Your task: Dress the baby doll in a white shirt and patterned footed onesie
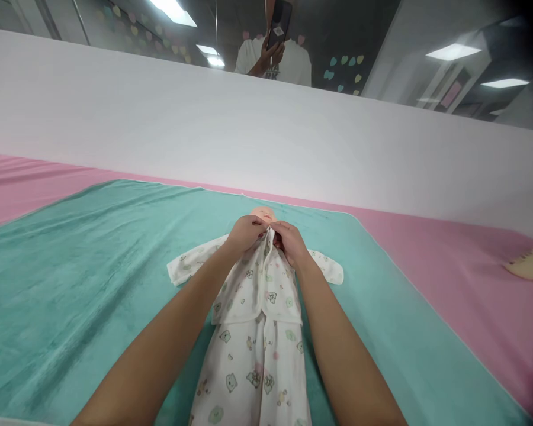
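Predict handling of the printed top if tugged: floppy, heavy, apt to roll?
The printed top probably flops: its front edges bend and wrinkle below the fingers. Likely light for its size, since it looks thin. Rolling seems unlikely with both sleeves spread out on the teal blanket.

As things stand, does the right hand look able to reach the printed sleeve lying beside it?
Probably yes: the sleeve lies on the teal blanket beside the right hand, its cuff uncovered. The hand seems to pinch the printed top, though, and must likely let go first.

I could pass over the teal blanket (93,284) outside either sleeve (332,271). The white wall (293,154) blocks me beyond.
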Available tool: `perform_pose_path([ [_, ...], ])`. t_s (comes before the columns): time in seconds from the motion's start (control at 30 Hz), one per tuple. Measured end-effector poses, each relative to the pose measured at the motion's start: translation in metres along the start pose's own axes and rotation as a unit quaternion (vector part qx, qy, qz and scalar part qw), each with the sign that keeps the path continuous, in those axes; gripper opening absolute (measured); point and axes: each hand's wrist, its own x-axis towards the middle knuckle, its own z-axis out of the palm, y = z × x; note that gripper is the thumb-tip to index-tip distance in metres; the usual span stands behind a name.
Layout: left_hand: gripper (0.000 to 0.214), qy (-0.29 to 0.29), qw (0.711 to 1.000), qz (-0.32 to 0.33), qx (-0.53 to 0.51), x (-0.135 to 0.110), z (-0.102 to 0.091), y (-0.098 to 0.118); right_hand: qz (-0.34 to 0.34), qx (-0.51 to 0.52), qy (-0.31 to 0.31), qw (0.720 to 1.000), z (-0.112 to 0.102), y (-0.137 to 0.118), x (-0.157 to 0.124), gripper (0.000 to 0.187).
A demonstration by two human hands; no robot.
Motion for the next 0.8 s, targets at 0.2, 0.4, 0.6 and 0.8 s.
perform_pose_path([
  [0.2, 0.017, -0.021, 0.998, -0.036, -0.049, -0.0034, -0.0009, 0.0041, -0.009, 0.052, -0.005, 0.999, -0.0003, 0.0024, 0.0017, 0.022],
  [0.4, 0.02, 0.001, 0.999, 0.01, 0.053, 0.0015, 0.0051, -0.0011, -0.007, 0.064, -0.005, 0.998, 0.0, 0.0023, 0.0011, 0.021],
  [0.6, 0.012, -0.007, 0.999, -0.035, -0.039, -0.0013, 0.0013, 0.0004, -0.004, 0.0, 0.01, 1.0, 0.0008, 0.0022, 0.0001, 0.021],
  [0.8, 0.007, 0.006, 0.999, -0.028, -0.033, -0.0012, 0.0025, 0.0005, 0.004, -0.001, -0.012, 1.0, -0.0004, -0.0021, -0.0021, 0.024],
])
